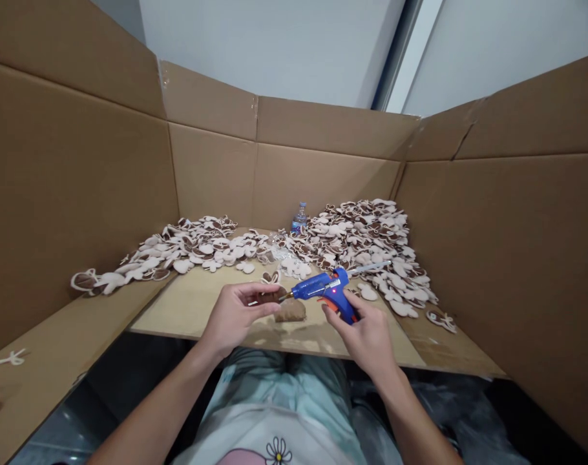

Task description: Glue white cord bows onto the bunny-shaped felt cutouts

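Note:
My right hand (366,332) is wrapped round the handle of a blue glue gun (318,285) with an orange trigger. A clear glue stick (369,267) pokes out of its back end, and a small red light glows on its side. The nozzle points left and meets a brown fabric piece (273,296), which my left hand (233,316) pinches between thumb and fingers. Whether the tip touches the fabric, I cannot tell. Just below the nozzle, a brown pad (291,311) lies on the board. A small brown and white piece (271,278) sits behind my left fingers.
Heaps of white and brown fabric pieces (362,232) lie at the back right, with another pile (178,248) at the back left. Between them stand a water bottle (300,219) and clear plastic wrap (282,253). Tall cardboard walls (294,174) surround the wooden board (178,310).

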